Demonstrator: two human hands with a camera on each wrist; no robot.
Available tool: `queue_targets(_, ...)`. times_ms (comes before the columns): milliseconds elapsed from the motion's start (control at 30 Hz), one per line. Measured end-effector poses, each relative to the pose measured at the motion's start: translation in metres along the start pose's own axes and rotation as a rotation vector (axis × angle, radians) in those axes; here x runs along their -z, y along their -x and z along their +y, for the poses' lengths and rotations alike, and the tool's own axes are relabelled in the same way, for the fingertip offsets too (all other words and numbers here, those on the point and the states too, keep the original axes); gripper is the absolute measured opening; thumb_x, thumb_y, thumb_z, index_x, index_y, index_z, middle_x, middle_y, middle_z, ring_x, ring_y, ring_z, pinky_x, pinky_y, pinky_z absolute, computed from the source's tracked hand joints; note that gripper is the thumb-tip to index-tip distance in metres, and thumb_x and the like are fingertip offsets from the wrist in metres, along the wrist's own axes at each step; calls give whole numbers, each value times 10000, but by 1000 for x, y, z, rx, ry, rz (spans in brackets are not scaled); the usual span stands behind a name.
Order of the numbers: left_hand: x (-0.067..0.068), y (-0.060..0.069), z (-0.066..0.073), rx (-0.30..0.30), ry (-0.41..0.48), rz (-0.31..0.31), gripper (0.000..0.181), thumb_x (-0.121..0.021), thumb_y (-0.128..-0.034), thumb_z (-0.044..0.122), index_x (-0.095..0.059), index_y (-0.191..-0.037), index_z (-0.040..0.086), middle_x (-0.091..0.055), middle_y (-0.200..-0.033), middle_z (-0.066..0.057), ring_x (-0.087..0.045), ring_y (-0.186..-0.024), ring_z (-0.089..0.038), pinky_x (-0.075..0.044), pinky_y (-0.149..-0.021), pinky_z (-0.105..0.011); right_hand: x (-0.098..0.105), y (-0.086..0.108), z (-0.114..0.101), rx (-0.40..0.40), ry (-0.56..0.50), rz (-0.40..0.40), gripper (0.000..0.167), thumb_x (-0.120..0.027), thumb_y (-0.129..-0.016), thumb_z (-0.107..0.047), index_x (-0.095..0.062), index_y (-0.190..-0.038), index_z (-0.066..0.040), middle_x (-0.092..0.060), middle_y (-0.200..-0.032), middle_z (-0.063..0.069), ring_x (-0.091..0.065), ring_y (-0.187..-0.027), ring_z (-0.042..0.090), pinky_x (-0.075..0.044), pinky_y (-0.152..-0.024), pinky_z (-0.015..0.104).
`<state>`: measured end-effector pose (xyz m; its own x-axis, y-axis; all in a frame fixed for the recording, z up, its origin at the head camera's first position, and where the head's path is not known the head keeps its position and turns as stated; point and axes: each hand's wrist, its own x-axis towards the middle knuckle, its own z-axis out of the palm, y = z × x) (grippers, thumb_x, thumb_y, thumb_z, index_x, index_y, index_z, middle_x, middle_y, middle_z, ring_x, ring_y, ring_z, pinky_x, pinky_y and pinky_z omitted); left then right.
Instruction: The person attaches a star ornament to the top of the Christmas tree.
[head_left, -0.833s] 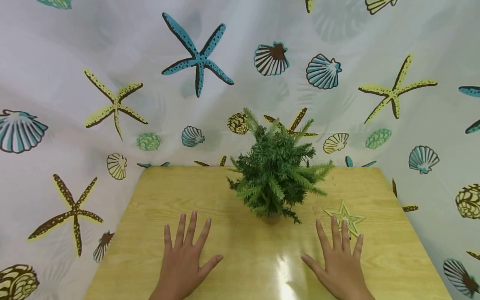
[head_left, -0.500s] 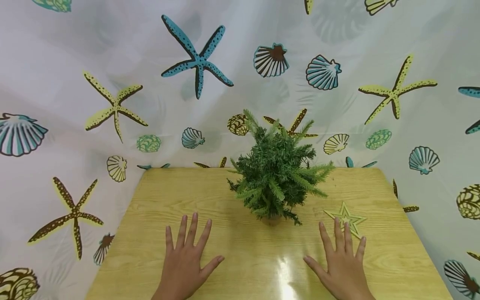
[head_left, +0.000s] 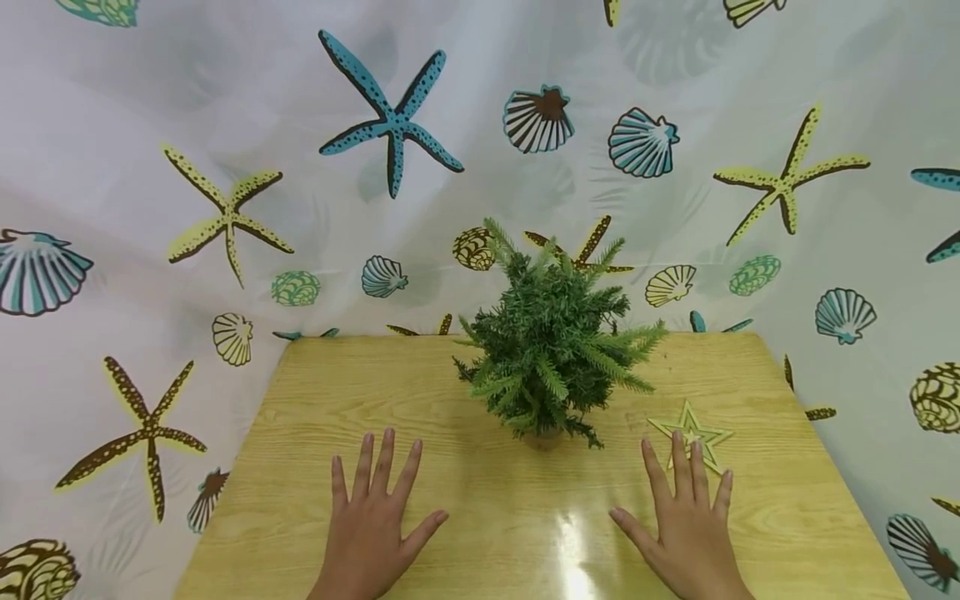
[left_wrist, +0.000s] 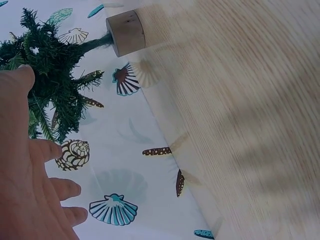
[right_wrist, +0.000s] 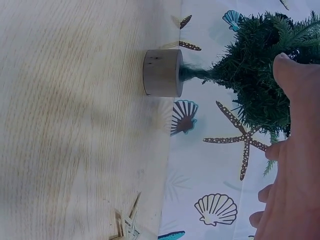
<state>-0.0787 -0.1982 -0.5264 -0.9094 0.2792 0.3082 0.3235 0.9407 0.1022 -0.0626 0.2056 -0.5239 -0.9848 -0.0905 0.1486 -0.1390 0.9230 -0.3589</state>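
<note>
Head view: the left hand (head_left: 371, 529) and right hand (head_left: 687, 533) are empty, fingers spread; the tree (head_left: 551, 342) stands beyond, between them, the star (head_left: 692, 432) on the worktop (head_left: 360, 383) partly behind the right fingertips (head_left: 697, 454). Left wrist view: the trunk (left_wrist: 96, 45), branch-hidden from above, meets its wooden base (left_wrist: 126, 33). Right wrist view: the star shows cropped, at the lower edge.

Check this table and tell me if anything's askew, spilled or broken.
Nothing stands out. The tree stands upright on its base, and the star, partly hidden by the right hand, shows no visible damage. No spill shows on the table; its bright patch looks like glare.
</note>
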Motion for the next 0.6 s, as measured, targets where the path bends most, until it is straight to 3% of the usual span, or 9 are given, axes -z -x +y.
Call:
queue_targets(267,0,-1,-2,21,3,-11,918,-603,-919,717,-352,-1638,205,-164,-1705,-184,-101,-1562,-430,-45,-1160,-747,-4,0,2,-2,-25,-24,949,-585,-974,-652,-126,-1688,-229,97,-1717,175,45,-1552,475,118,-1104,778)
queue_targets(600,-2,-3,2,31,24,-16,921,-602,-918,722,-353,-1637,203,-212,-1690,-200,-119,-1557,-437,-57,-1155,-751,-3,-3,1,-6,-48,-7,945,-594,-981,-629,-112,-1689,-230,-15,-1706,244,-42,-1533,525,108,-1127,756)
